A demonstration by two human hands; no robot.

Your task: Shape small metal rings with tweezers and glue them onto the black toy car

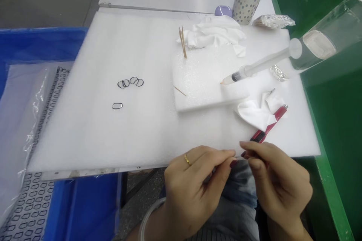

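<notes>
At the front edge of the grainy white foam sheet [141, 131], the left hand [195, 184] and right hand [279, 184] form narrow fingertip pinches; whether either holds a small piece cannot be told. A slim, glossy red-and-black tool [281, 112] lies near the front right corner, partly beneath crumpled cloth [254, 116]. Thin, black-rimmed rings [123, 83] lie toward the left edge; a translucent cylindrical syringe [264, 63] slants over the raised foam block [198, 75].
</notes>
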